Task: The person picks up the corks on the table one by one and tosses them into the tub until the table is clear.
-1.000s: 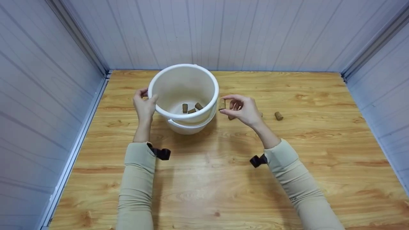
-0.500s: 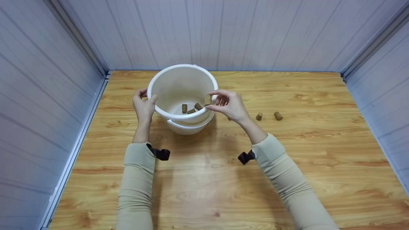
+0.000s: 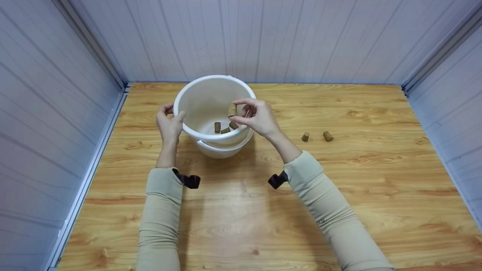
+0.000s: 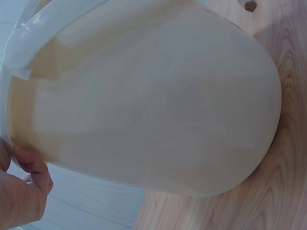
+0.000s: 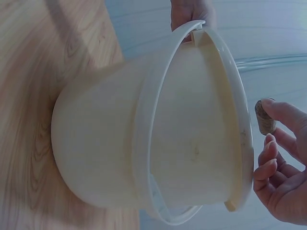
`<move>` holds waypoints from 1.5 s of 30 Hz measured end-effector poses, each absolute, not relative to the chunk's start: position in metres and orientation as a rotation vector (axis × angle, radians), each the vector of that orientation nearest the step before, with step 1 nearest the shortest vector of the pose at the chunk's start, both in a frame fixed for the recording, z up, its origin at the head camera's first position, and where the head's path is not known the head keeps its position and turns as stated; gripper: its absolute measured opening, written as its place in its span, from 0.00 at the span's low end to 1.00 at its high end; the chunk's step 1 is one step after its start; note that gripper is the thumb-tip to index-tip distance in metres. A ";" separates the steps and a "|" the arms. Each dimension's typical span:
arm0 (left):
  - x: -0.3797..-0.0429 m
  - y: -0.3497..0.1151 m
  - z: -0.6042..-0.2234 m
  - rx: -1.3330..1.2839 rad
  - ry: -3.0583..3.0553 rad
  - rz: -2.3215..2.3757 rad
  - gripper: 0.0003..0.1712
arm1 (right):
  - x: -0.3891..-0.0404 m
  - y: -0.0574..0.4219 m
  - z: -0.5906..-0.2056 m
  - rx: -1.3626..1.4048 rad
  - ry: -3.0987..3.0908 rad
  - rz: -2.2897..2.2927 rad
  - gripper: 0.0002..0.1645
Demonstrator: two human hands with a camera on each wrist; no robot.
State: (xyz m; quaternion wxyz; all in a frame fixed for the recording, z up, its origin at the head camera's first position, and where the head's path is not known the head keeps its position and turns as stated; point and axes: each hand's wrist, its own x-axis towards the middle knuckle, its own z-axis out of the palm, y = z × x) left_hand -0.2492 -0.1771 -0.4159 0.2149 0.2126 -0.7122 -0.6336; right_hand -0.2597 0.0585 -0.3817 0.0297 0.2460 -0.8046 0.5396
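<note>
A white plastic bucket (image 3: 207,96) stands on the wooden table, its mouth facing up. My left hand (image 3: 169,126) grips its rim at the left side, thumb on top. My right hand (image 3: 261,118) pinches a brown cork (image 3: 232,110) between thumb and index finger, over the right part of the bucket's mouth. In the right wrist view this cork (image 5: 265,117) is beyond the rim, apart from it. Inside, several corks (image 3: 217,127) lie on the bucket's bottom. The bucket's handle (image 3: 226,149) hangs down in front.
Two corks lie on the table to the right: one cork (image 3: 305,137) nearer the bucket and another cork (image 3: 328,136) farther right. In the left wrist view, a cork (image 4: 249,5) shows at the top edge. White panelled walls (image 3: 293,41) enclose the table (image 3: 376,169) at back and sides.
My right hand has moved left with the cork, from beside the bucket to over its mouth. My left hand and the bucket have stayed nearly still.
</note>
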 end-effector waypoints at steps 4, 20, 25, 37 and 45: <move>-0.249 -0.177 -0.416 0.587 -1.977 -1.757 0.21 | -0.263 0.053 -0.379 0.737 -2.507 1.654 0.22; -0.249 -0.176 -0.417 0.553 -1.944 -1.757 0.21 | -0.279 0.040 -0.372 0.707 -2.600 1.530 0.23; -0.249 -0.177 -0.417 0.560 -1.953 -1.756 0.21 | -0.281 0.041 -0.373 0.711 -2.607 1.554 0.25; -0.249 -0.178 -0.416 0.551 -1.953 -1.739 0.21 | -0.282 0.046 -0.372 0.731 -2.525 1.588 0.25; -0.249 -0.178 -0.418 0.555 -1.971 -1.718 0.21 | -0.281 0.057 -0.370 0.705 -2.471 1.619 0.24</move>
